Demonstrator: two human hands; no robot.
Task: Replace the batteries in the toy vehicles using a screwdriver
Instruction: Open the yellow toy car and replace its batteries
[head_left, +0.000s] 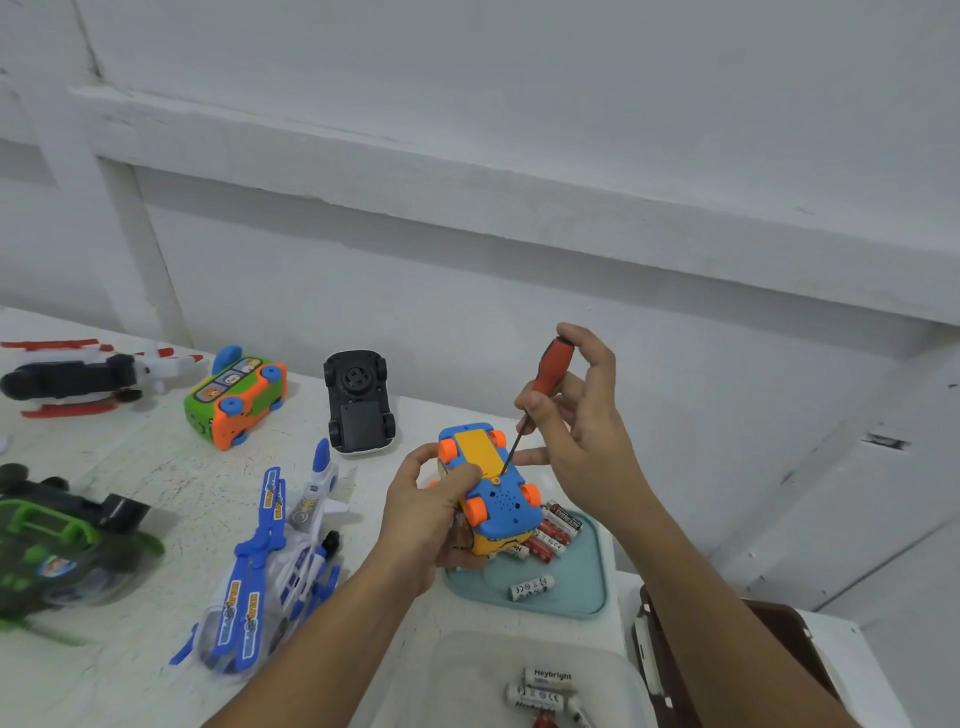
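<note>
My left grip (426, 512) clasps the upturned toy car (498, 501) above the teal tray (597, 571); my right grip (582, 431) pinches the screwdriver (551, 369), tip at its cover screw. Light, slick plastic, I judge: hold its sides.

**Bare hands, bare forearms**

The left hand (431, 512) and right hand (582, 436) are showing bare, with fingers and wrists uncovered. The left forearm (322, 639) and right forearm (727, 608) are showing bare all the way to the near frame edge. Nails are looking short, finer detail blurring.
</note>
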